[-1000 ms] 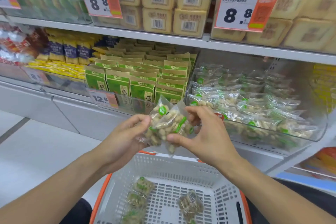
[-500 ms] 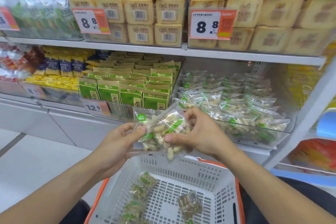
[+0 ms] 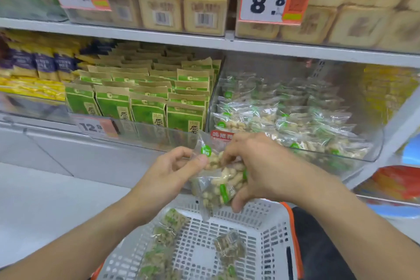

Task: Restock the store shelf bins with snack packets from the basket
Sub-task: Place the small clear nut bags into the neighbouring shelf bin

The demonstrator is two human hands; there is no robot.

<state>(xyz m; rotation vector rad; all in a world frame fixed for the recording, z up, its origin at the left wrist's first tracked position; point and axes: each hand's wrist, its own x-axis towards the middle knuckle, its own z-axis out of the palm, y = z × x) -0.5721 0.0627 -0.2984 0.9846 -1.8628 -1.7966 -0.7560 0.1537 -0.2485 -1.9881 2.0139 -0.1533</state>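
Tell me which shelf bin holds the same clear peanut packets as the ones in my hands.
The clear bin on the right of the lower shelf, behind your right hand. Its packets are transparent with green labels; the neighbouring bin holds green and tan paper bags.

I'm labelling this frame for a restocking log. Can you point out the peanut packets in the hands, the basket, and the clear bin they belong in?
peanut packets [image 3: 223, 179]: head view, middle of the clear wrappers.
basket [image 3: 268, 218]: head view, far grey wall.
clear bin [image 3: 372, 143]: head view, curved front right wall.
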